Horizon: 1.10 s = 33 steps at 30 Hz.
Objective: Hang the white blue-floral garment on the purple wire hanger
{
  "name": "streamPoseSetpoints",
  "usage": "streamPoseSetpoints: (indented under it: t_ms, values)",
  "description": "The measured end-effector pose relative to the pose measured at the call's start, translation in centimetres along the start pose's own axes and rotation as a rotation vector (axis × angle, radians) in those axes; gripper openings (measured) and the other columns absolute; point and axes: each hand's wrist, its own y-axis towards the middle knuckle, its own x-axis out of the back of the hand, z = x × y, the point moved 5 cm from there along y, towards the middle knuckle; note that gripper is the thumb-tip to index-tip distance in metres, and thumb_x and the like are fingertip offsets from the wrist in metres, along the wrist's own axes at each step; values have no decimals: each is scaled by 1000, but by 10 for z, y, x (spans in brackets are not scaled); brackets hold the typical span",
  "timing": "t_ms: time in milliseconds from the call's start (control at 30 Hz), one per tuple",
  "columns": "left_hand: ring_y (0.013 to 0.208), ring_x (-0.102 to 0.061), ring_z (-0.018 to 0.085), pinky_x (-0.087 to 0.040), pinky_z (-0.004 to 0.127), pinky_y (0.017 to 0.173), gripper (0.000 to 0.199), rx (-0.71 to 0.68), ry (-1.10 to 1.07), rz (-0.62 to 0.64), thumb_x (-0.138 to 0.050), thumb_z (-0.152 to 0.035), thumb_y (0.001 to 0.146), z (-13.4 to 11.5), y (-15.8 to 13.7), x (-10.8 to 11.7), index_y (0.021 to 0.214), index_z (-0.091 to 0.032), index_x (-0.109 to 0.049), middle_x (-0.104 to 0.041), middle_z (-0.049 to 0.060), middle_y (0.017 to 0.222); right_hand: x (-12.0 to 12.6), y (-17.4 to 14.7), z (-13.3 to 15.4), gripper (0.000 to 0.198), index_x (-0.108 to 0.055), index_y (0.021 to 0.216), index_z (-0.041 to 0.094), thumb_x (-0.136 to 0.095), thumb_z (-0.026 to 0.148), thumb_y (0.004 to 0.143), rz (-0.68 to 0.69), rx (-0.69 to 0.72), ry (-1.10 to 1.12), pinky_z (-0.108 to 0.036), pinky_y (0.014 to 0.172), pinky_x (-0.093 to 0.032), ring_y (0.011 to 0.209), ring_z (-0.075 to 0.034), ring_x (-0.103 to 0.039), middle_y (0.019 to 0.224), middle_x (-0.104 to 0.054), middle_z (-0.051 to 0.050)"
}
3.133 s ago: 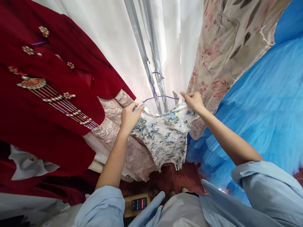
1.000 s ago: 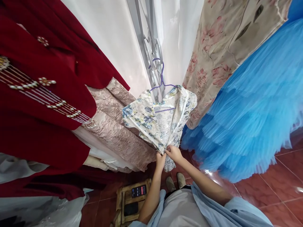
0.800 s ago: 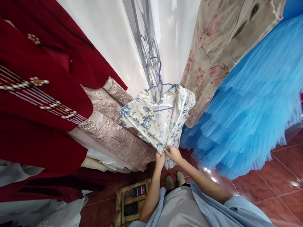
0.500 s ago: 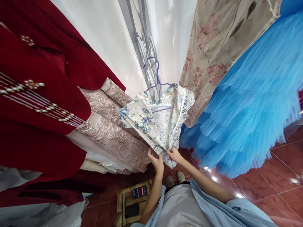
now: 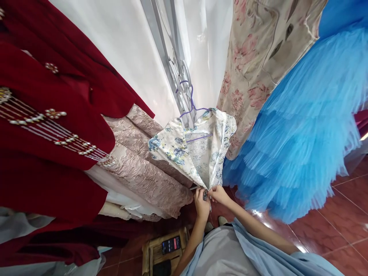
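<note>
In front of me a white floral dress [image 5: 178, 148] with blue flowers hangs on a purple hanger [image 5: 192, 100], its back or front opening spread in a V. At the bottom of that V, my left hand [image 5: 202, 203] is closed on the gathered fabric. Right beside it, my right hand [image 5: 219, 194] pinches the dress at the point where the two edges meet; any small fastener between the fingertips is hidden. The lower part of the dress is mostly covered by my hands.
Dark red velvet garments [image 5: 71, 107] with pearl strings and a pinkish brocade garment [image 5: 149, 168] hang on the left. To the right hang a beige floral dress [image 5: 241, 76] and a blue tulle dress [image 5: 287, 145]. A phone [image 5: 171, 245] lies on a wooden stool [image 5: 146, 257] below.
My left hand has gone from loose, spread fingers to closing on the fabric beside my right hand. Both hands now meet at the V's bottom, and the view has shifted slightly.
</note>
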Motion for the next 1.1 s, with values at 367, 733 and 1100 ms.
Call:
streamPoseSetpoints:
  t_ms: [367, 733, 1100]
  values:
    - [73, -59, 21, -43, 30, 71, 26, 33, 102, 196, -56, -29, 91, 1, -3, -14, 67, -19, -60, -63, 6, 73, 28, 9, 109, 28, -60, 53, 17, -57, 24, 80, -102, 99, 151, -19, 40, -30, 36, -6, -37, 39, -49, 3]
    - [67, -59, 18, -44, 29, 69, 22, 106, 97, 336, -65, -32, 83, -24, -1, -11, 66, -18, -67, -64, 6, 72, 80, 12, 386, 22, -66, 75, 9, -62, 26, 88, -92, 666, 333, -18, 44, -34, 41, -5, -41, 49, -53, 5]
    - [99, -64, 19, -51, 31, 84, 31, -673, 242, -117, -46, -35, 104, -274, 223, 149, 123, -17, -64, -64, 12, 122, 87, -9, 368, 24, -64, 79, 9, -57, 26, 93, -38, 700, 174, -15, 43, -32, 38, -3, -40, 46, -50, 7]
